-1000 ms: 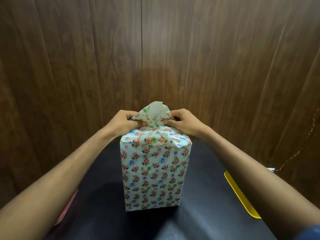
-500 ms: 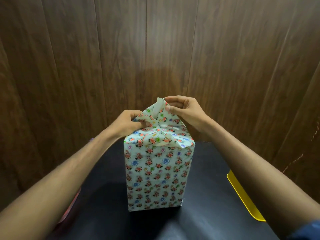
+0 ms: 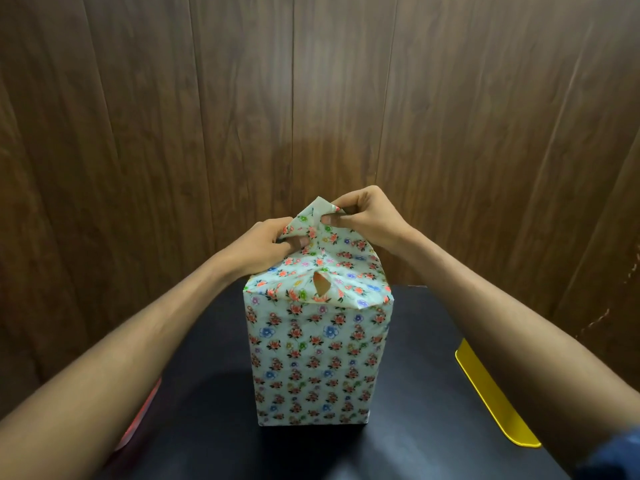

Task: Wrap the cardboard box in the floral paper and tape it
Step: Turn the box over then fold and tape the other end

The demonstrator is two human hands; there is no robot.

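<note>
So the box (image 3: 317, 362) stands upright in the middle of the black surface (image 3: 415, 393), fully covered in the floral paper (image 3: 311, 375) on the side facing the camera. Up top the paper is bunched into a peak at about 12 o'clock from the box's centre, and there's a small gap in the folds near the front edge where brown cardboard peeks through.

Left hand (image 3: 263, 251) grips the left side of that bunched paper, its fingers curled around the fold. Right hand (image 3: 367, 216) sits a bit higher and pinches the very tip of the peak between thumb and fingers. Both hands are touching paper, close together.

Over at 3 o'clock from the box, a yellow thing (image 3: 491, 393) lies flat at the surface's edge, well apart from it. Something red (image 3: 138, 420) pokes out under the left forearm around 8 o'clock, can't tell what it is. Wood panelling (image 3: 242, 116) behind everything.
</note>
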